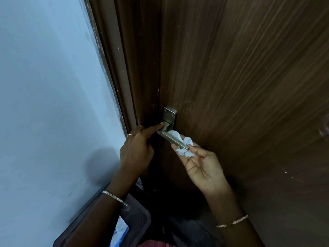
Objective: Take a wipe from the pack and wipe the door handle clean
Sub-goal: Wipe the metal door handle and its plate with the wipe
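A brushed-metal lever door handle [173,139] with a rectangular plate sits on the brown wooden door [240,86]. My right hand [203,163], palm up, pinches a crumpled white wipe [185,145] against the underside and far end of the lever. My left hand [137,150] is beside the handle, its index finger stretched out and touching the lever's base near the plate, the other fingers curled. The pack of wipes is partly visible as a light blue packet [119,230] low down, behind my left forearm.
The dark door frame [128,77] runs along the door's left edge, with a pale blue wall [53,104] to its left. A dark brown surface [137,223] below holds the packet. The floor beneath the handle is dark.
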A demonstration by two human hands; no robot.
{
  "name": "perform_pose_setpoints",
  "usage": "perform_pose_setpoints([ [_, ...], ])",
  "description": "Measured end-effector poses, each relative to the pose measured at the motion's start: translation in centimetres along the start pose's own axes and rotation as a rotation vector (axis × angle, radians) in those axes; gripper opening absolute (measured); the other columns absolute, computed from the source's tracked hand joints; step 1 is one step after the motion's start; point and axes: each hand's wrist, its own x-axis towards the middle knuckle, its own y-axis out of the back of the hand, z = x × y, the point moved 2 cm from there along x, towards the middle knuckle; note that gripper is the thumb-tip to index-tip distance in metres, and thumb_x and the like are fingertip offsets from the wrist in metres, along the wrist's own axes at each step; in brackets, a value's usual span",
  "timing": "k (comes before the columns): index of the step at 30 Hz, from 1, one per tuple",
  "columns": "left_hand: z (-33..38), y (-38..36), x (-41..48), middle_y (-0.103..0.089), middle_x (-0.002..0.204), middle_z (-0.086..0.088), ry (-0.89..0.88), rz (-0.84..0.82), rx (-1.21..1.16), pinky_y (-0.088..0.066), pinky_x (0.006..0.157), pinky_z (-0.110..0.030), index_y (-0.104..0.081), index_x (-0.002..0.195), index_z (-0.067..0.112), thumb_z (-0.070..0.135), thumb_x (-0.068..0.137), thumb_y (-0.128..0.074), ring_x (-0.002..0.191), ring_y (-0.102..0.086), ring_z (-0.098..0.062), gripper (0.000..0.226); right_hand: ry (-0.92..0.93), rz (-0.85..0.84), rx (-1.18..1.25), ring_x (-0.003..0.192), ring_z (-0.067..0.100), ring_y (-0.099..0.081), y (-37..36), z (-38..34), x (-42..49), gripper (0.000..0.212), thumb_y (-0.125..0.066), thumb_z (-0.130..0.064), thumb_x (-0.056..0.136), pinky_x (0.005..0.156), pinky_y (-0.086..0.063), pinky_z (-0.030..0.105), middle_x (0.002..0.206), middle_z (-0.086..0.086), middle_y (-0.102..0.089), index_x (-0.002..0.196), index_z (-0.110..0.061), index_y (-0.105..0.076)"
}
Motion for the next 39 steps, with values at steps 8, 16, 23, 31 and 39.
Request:
perform_pose_setpoints([
  [8,0.1,0.3,-0.1,-0.061,0.107,0.005,0.020,-0.015,-0.064,-0.040,0.062,-0.017,-0.054,0.136,0.044,-0.004,0.083,-0.051,0.097,-0.058,-0.010,0.072,0.679,0.208,-1.142,0.106,0.009,-0.070,-1.3,-0.7,-3.2,0.041,-0.053,0.005,0.094,0.088,-0.057,0.027,0.119,-0.006,-0.072,0.125,-0.019,-0.066],
  [16,0.0,0.2,0.0,-0.065,0.102,0.012,0.081,-0.040,-0.152,-0.045,0.063,-0.021,-0.052,0.134,0.053,0.007,0.087,-0.049,0.092,-0.059,-0.009,0.065,1.486,0.299,-1.682,0.098,0.011,-0.072,-3.6,0.4,-0.4,0.020,-0.066,-0.005,0.091,0.077,-0.059,0.024,0.109,0.005,-0.075,0.110,-0.008,-0.073],
  [23,0.1,0.3,0.0,-0.064,0.101,0.012,0.099,-0.047,-0.117,-0.054,0.067,-0.032,-0.050,0.133,0.056,0.008,0.085,-0.048,0.091,-0.060,-0.012,0.068,1.371,0.253,-1.915,0.080,0.016,-0.071,-4.2,1.2,3.2,0.020,-0.071,-0.008,0.087,0.065,-0.059,0.024,0.097,0.009,-0.072,0.107,-0.006,-0.072],
  [31,0.6,0.6,-0.3,-0.063,0.101,0.012,0.120,-0.038,-0.064,-0.054,0.070,-0.032,-0.048,0.134,0.057,0.004,0.083,-0.047,0.095,-0.059,-0.013,0.074,0.924,0.555,-1.944,0.073,0.020,-0.073,-5.1,0.4,3.2,0.009,-0.074,-0.024,0.085,0.061,-0.058,0.033,0.085,0.000,-0.076,0.092,-0.019,-0.073],
  [39,0.8,0.5,-0.3,-0.066,0.100,0.017,0.135,-0.034,-0.045,-0.054,0.071,-0.031,-0.044,0.134,0.061,0.002,0.080,-0.048,0.097,-0.062,-0.013,0.080,1.325,0.440,-1.767,0.061,0.012,-0.068,-7.9,-0.8,2.0,0.005,-0.073,-0.014,0.085,0.053,-0.046,0.019,0.077,0.000,-0.074,0.086,-0.010,-0.073],
])
